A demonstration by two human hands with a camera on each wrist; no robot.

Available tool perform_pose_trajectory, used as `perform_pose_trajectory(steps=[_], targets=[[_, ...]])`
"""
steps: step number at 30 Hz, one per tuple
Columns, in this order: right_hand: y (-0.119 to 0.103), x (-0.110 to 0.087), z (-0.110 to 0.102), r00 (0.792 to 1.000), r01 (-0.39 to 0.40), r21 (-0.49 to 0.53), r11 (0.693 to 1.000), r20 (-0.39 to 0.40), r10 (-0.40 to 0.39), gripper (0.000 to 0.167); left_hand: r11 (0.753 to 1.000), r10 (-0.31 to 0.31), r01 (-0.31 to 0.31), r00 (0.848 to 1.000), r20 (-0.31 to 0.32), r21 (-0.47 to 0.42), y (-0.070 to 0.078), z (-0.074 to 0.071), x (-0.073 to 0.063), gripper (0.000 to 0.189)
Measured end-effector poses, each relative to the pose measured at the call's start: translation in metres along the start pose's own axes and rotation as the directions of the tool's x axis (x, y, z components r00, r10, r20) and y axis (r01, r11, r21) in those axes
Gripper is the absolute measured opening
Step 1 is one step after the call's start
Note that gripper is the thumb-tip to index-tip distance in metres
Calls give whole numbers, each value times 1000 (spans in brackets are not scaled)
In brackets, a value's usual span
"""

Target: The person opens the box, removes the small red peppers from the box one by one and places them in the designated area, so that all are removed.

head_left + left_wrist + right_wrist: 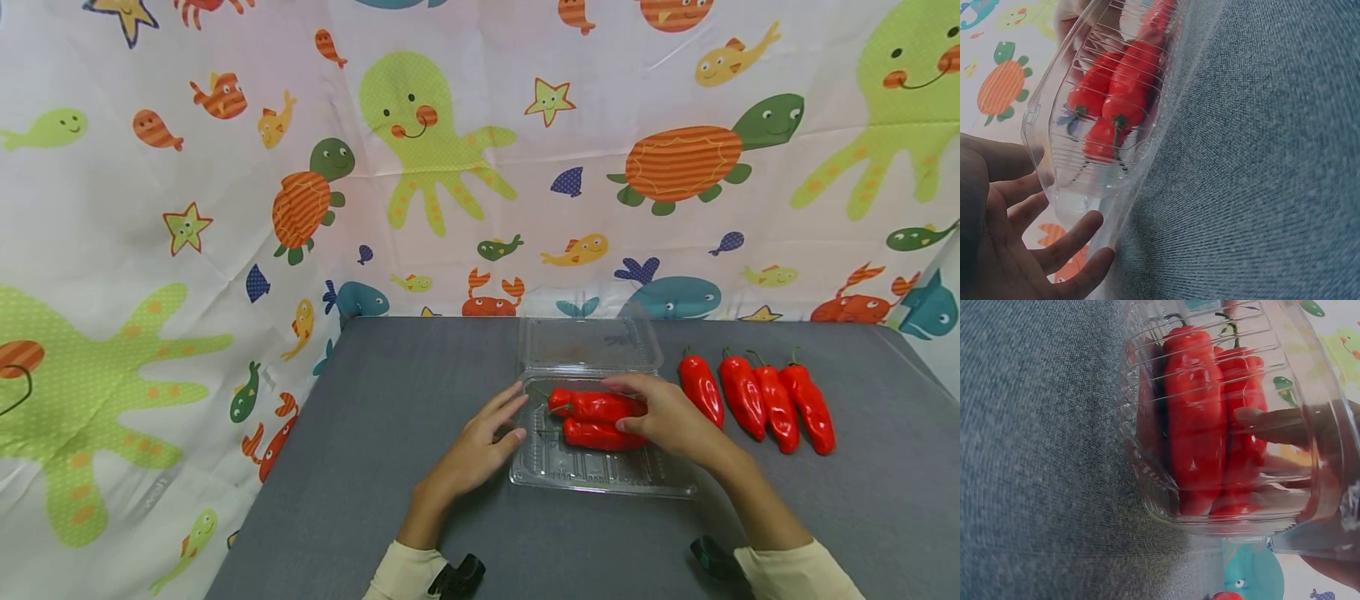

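A clear plastic clamshell box lies on the table with its lid folded back. Several glossy red peppers lie side by side in it, their green stems pointing left. My right hand reaches in over the box's right side, thumb and fingers around the right end of the peppers; through the clear wall, a fingertip presses on one pepper. At the left rim my left hand has its fingers spread and relaxed, fingertips right by the box wall.
Several more red peppers lie in a row on the grey cloth-covered table, right of the box. A curtain printed with sea animals hangs behind and to the left. Dark straps with devices sit at the wrists.
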State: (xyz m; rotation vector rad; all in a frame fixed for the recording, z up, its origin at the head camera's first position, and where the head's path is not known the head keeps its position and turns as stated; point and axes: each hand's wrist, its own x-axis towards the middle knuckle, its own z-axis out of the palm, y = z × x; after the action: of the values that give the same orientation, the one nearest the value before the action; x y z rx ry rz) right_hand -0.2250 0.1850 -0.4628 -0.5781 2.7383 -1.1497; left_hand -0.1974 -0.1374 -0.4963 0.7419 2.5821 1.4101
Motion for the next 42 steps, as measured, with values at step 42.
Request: perform_pose_trajectory(steps=[42], targets=[[-24,-25,-29,991,-48,44,998,-122,53,74,1000,7,-7,1000,-2,22,0,-1,0,57]])
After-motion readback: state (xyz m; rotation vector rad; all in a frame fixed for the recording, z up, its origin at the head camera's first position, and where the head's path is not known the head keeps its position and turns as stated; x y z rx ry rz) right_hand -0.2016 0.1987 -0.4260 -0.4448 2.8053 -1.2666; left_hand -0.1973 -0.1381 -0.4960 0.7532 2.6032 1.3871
